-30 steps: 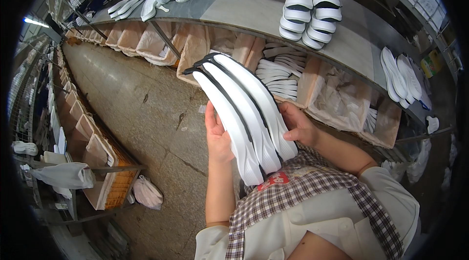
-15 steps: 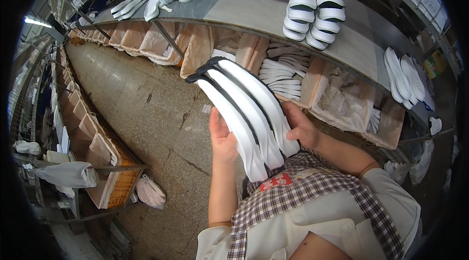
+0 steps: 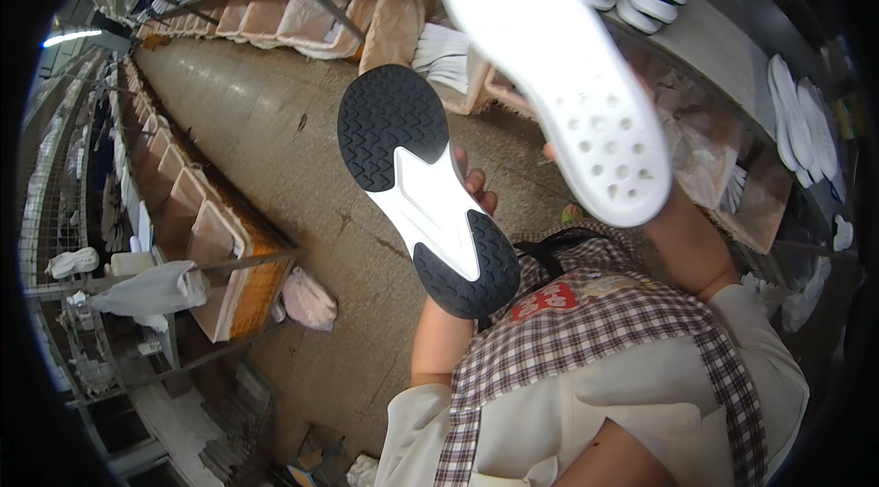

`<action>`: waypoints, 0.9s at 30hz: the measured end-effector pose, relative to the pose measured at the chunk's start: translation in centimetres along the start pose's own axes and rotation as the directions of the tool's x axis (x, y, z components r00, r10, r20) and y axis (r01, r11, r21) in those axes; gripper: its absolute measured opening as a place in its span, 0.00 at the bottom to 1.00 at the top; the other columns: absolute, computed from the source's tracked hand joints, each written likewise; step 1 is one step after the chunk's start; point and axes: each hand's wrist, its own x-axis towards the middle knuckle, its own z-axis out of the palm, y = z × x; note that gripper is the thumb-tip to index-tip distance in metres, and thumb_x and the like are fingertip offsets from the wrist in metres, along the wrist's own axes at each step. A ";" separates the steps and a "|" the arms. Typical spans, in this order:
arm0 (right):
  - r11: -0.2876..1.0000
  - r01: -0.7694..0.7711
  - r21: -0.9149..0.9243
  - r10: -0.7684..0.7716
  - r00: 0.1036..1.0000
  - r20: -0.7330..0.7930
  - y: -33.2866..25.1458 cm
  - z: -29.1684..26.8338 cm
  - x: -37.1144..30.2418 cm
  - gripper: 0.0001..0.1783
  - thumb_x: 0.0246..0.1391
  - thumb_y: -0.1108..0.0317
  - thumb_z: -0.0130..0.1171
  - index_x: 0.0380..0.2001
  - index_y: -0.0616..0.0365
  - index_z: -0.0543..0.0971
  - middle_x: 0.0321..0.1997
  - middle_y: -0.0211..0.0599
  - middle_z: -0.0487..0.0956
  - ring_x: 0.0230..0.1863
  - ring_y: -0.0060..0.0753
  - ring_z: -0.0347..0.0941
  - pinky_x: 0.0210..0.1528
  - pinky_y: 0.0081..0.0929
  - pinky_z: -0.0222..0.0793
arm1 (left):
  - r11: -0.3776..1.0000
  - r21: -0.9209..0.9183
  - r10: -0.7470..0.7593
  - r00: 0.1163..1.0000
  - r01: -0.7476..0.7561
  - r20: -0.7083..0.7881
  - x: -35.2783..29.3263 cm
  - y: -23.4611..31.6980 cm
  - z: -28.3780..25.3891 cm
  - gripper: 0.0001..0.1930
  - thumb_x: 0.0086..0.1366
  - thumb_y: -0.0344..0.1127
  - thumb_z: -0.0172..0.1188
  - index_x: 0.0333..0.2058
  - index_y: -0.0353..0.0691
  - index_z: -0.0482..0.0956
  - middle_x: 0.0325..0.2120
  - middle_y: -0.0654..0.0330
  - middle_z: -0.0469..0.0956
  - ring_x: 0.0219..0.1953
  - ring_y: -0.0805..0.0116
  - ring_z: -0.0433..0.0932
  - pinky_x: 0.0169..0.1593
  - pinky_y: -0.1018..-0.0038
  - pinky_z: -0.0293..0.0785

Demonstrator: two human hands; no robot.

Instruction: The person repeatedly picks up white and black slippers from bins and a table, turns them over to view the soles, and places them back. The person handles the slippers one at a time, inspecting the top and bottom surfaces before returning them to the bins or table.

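Holding a black-and-white sole [image 3: 428, 199], tread showing, above the floor [image 3: 275, 135]: left hand [image 3: 476, 187]. Right hand [image 3: 549, 151], mostly hidden, grips a white sole [image 3: 560, 75], dimpled side showing, apart from the first, overlapping the bench [image 3: 728, 40] in view.

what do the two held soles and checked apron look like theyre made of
Black-treaded sole: probably matte rubber on white foam, judging by raised zigzag ridges. White sole: likely smooth moulded foam, with round hollows at one end. Apron: matte cloth, maybe cotton, given its soft folds.
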 end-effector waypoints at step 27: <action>0.987 -0.134 0.084 0.142 0.986 -0.090 4.0 -5.4 -0.4 0.30 0.59 0.54 0.43 0.59 0.63 0.62 0.50 0.49 0.75 0.43 0.38 0.78 0.42 0.35 0.79 | 0.942 0.332 0.013 0.986 0.043 -0.164 3.1 0.0 0.7 0.22 0.64 0.45 0.53 0.50 0.36 0.67 0.45 0.52 0.69 0.38 0.67 0.71 0.35 0.75 0.72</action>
